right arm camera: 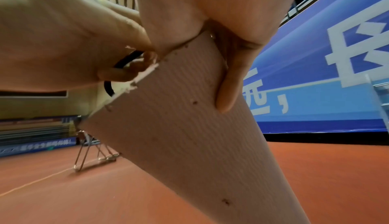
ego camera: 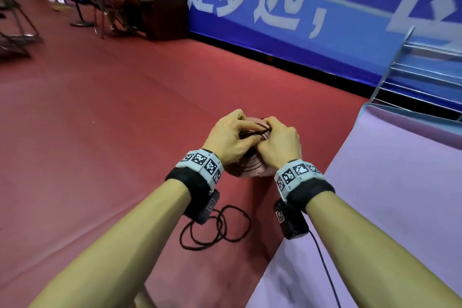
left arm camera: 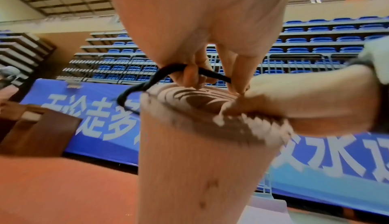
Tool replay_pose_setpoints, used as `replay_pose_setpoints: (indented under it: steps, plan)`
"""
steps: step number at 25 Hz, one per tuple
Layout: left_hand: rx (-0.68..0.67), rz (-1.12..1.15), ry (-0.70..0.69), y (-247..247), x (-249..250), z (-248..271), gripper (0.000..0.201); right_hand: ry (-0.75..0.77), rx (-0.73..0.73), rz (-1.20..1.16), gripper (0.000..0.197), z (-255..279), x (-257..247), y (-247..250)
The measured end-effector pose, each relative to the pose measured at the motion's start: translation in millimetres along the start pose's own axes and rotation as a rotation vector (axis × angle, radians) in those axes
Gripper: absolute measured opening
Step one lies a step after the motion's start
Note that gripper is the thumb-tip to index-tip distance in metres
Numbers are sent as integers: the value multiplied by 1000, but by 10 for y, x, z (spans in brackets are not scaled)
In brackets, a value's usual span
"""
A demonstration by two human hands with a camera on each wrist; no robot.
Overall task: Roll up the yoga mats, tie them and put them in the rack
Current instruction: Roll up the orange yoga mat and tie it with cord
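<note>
Both hands, left [ego camera: 231, 136] and right [ego camera: 280, 144], grip a black cord [ego camera: 255, 132] atop a rolled mat [right arm camera: 179, 127] on red flooring [ego camera: 100, 120].

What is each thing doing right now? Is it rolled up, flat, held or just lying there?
Pink mat: rolled up, standing on end, band not yet round it.
Black band: stretched between both hands over the roll's top.
Left hand: fingers curled round the band.
Right hand: pinching the band, a finger lying along the roll.
Purple mat: flat on the floor, unrolled.
Spare black bands: loose on the floor.
Rack: no mats seen in it.
</note>
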State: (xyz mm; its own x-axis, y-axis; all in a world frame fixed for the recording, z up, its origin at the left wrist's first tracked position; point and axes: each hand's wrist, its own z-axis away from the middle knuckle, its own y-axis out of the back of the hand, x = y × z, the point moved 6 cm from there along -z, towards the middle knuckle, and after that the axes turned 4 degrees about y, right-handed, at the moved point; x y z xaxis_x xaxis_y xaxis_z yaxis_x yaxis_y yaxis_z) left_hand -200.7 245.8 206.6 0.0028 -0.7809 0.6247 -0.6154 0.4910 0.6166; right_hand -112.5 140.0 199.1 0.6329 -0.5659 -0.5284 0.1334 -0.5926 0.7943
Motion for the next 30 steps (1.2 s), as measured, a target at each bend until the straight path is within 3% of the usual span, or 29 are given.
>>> replay_pose_setpoints:
  steps: [2, 8, 13, 16, 18, 21, 25, 30]
  plan:
    - [19, -33, -71, 36, 187, -12, 23, -90, 84, -49, 37, -77, 17, 251]
    - [186, -193, -11, 150, 381, -12, 44, -302, 216, -113, 28, -182, 142, 653]
    - [19, -130, 128, -55, 162, 16, 51, -413, 274, -246, 47, -182, 254, 831]
    - [-63, -56, 326, -184, 27, -47, 48, -422, 289, -279, 34, -172, 244, 810]
    - [-84, 5, 377, -257, 43, -111, 45, -426, 300, -315, 35, -175, 234, 807]
    - [-21, 145, 387, -270, 122, -251, 47, -391, 329, -373, 49, -223, 161, 923]
    - [-89, 195, 396, -236, 142, -474, 42, -345, 393, -411, 57, -340, 249, 1007]
    - [-8, 12, 344, -258, -2, -721, 25, -247, 446, -585, 37, -407, 548, 692]
